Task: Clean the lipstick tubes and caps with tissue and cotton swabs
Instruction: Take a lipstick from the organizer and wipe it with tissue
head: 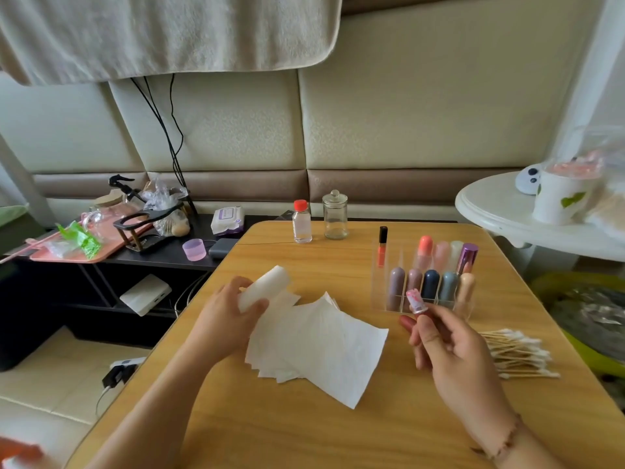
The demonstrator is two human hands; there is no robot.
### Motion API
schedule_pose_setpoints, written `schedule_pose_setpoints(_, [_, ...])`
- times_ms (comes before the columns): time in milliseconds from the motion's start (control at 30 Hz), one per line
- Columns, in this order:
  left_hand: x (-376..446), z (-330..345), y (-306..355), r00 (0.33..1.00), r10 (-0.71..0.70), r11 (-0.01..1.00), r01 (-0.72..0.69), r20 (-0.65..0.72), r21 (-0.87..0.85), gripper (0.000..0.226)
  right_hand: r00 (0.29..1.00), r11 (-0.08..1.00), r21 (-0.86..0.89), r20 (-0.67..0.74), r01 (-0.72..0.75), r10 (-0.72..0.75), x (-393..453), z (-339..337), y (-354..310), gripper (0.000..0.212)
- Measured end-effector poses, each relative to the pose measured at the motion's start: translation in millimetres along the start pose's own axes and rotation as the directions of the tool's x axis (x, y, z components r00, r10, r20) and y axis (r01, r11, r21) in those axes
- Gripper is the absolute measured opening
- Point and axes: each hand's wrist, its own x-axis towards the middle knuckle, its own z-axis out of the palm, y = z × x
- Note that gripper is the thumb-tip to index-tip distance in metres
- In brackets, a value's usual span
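Right hand: right hand (446,346) is nearest, at the near right of the wooden table (236,428); its fingers and thumb curl round a lipstick tube (416,303), held upright above the tabletop.
Lipstick tube: small, with a pink-and-white patterned upper part; a reddish piece, perhaps its cap or base, shows just below beside the fingers, though I cannot tell which.
Left hand: left hand (233,316) is at the near left, fingers curled round a folded white tissue (267,289), lifted at the far left edge of the stack.
Tissue stack: loose white sheets (324,350) lie fanned on the table between the two hands.
Cotton swabs: a pile of cotton swabs (517,355) lies to the right, just beyond the right hand.
Organizer: a clear acrylic organizer (426,282) stands farther back on the right, holding two rows of capped lipsticks.
Bottles: a red-capped clear bottle (301,222) and a lidded glass jar (335,214) stand at the far edge.
Handling: the tube looks light, stiff and smooth, likely slippery; gripping its lower body probably leaves the top free for wiping. Tissue is soft and tears easily.
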Motion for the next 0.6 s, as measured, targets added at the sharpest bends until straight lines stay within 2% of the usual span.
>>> schedule_pose_setpoints(133, [-1,5,-6,0.993,0.046,0.993,-0.058,0.11,0.102,0.038,1.0,1.0,0.018,0.004,-0.009,0.009,0,1,1,0.026])
schedule_pose_setpoints(333, [6,-2,2,0.983,0.159,0.986,-0.153,-0.087,0.072,0.036,1.0,1.0,0.018,0.0,-0.006,0.006,0,1,0,0.025])
schedule_pose_setpoints(467, [10,0,14,0.979,0.168,0.985,-0.163,-0.114,0.047,0.033,1.0,1.0,0.018,-0.001,-0.01,0.01,0,0,0,0.025])
schedule_pose_setpoints(600, [18,1,17,0.99,0.108,0.992,-0.101,-0.087,0.073,0.027,1.0,1.0,0.018,-0.004,-0.011,0.011,0,0,1,0.026])
